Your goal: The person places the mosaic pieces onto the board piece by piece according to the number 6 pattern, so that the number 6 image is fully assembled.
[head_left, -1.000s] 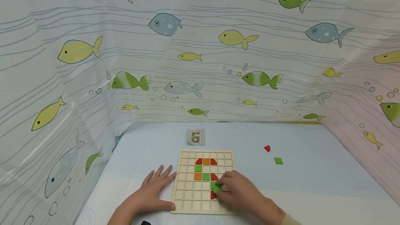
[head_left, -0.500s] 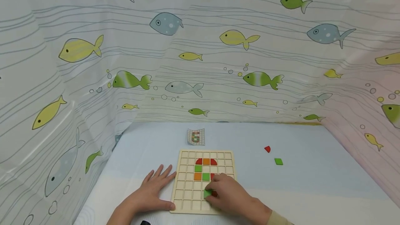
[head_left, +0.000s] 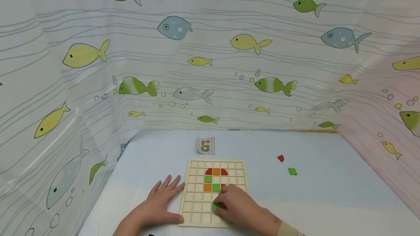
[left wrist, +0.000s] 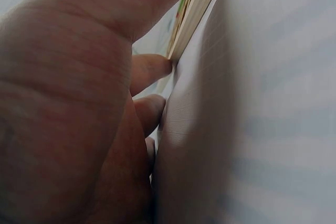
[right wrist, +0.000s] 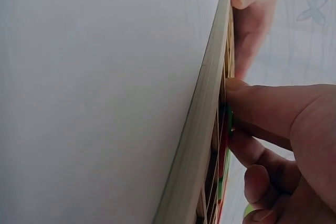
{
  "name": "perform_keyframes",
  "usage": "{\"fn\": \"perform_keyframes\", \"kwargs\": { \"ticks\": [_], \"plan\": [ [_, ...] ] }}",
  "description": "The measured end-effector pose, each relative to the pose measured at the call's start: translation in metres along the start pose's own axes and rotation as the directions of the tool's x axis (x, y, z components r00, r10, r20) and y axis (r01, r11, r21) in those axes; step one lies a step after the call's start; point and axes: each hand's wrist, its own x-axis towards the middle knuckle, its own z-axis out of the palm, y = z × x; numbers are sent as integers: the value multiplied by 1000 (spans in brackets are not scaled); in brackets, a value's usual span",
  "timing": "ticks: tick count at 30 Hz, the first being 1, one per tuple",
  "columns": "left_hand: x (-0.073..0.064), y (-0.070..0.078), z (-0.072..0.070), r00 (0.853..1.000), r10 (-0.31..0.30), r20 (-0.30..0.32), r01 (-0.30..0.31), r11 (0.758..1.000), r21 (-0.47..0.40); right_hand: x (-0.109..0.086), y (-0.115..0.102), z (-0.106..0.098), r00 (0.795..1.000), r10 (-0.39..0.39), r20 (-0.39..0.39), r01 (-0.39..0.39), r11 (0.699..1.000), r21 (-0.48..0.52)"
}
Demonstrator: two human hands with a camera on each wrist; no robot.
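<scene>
A wooden grid board (head_left: 197,207) lies on the table with red, orange and green tiles set in its cells. My right hand (head_left: 237,205) pinches a green square tile (head_left: 215,207) at a cell in the lower part of the board, covering some tiles near it. In the right wrist view the thumb and fingers meet the board's face at that green tile (right wrist: 230,119). My left hand (head_left: 157,203) is spread flat at the board's left side, its thumb and fingertips touching the edge; the left wrist view shows the fingers straight against the rim.
A small card (head_left: 205,145) with a grid pattern of coloured tiles lies behind the board. To the right on the table are a red quarter-circle tile (head_left: 280,158) and a green tile (head_left: 292,171). A fish-print sheet (head_left: 229,83) surrounds the table.
My right hand has moved left and slightly down across the board, carrying the green square tile one column over. The left hand stays in place at the board's edge.
</scene>
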Motion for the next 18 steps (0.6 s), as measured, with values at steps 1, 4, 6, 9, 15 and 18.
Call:
{"fn": "perform_keyframes", "kwargs": {
  "ticks": [1,4,6,9,15,18],
  "plan": [
    [0,0,0,1000,1,1,-1,1000,0,0,0,0,1000,3,7,-3,1000,-1],
    [1,0,0,1000,2,-2,-2,1000,1,1,-1,-1,1000,4,18,-4,1000,-9],
    [1,-1,1,1000,3,-6,-3,1000,3,1,-2,0,1000,11,22,-11,1000,-14],
    [0,-1,1,1000,6,-12,-6,1000,2,1,-2,0,999,25,23,-25,1000,-7],
    [-1,-1,1,1000,13,-14,-13,1000,-3,1,-2,1,1000,2,7,-1,1000,-19],
    [0,0,1,1000,16,-14,-16,1000,-4,-1,-1,0,1000,-9,-2,9,1000,-24]
  ]
}}
